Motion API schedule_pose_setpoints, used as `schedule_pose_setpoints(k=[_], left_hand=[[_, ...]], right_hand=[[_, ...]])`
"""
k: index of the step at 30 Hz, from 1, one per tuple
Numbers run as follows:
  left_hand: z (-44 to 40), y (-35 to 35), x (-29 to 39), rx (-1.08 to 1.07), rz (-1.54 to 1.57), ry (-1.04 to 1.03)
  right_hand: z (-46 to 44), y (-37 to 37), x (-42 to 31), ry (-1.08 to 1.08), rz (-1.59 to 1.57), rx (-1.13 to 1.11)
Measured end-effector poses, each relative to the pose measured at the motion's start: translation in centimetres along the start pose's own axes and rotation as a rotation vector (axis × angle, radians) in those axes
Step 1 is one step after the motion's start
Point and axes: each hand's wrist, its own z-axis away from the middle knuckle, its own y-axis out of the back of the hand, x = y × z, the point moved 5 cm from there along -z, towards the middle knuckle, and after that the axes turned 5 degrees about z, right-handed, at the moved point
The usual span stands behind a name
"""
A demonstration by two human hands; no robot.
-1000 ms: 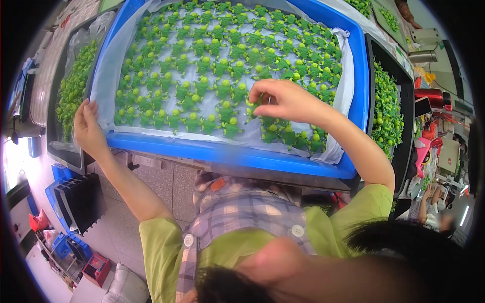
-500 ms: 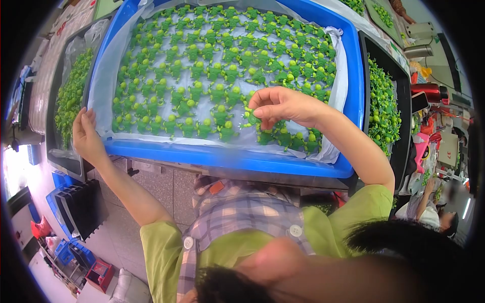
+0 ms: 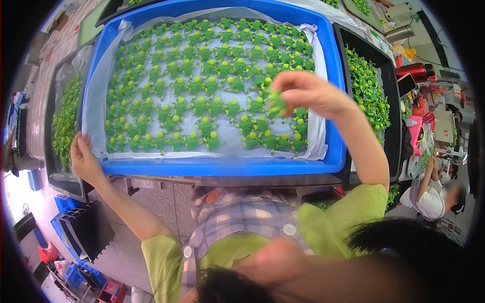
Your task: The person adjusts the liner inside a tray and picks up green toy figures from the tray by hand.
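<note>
A large blue tray lined with white sheeting holds rows of small green figures with yellow-green heads. Above the tray's right part, my right hand pinches a green figure between thumb and fingers, slightly blurred. My left hand is at the tray's lower left corner, by the liner's edge. Its fingers are pressed together, and what they hold, if anything, is hidden.
Black trays heaped with green figures flank the blue one, at the left and right. Stacked black crates stand on the floor at lower left. Another person is at the far right.
My right hand has lifted from the rows and moved right, with a green figure now visible in its fingers. The view has shifted, and my left hand remains by the tray's left corner.
</note>
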Motion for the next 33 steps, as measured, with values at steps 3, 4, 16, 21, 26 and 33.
schedule_pose_setpoints(k=[3, 4, 16, 21, 26, 33], left_hand=[[0.1, 0.1, 0.2, 0.003, -0.031, 0.001], [0.1, 0.1, 0.1, -0.002, -0.027, -0.005], [-1.1, -0.2, 2.7, -0.095, 0.017, -0.048], [3.4, -7.3, 12.5, -0.370, 0.047, -0.183], [13.3, -16.2, 21.2, -1.182, -0.048, -0.687], [21.3, -21.7, 20.5, -1.587, -0.157, -0.995]], right_hand=[[5.5, 4.9, -3.3, 0.221, 0.232, 0.206], [7.8, 6.2, -4.1, 0.215, 0.308, 0.313], [15.7, 7.8, -3.4, 0.098, 1.076, 0.853], [8.8, 1.3, -1.4, 0.281, 1.181, 0.311], [7.4, -1.8, 3.3, 0.111, 1.529, 0.064], [10.5, -0.1, 1.9, -0.115, 1.562, 0.139]])
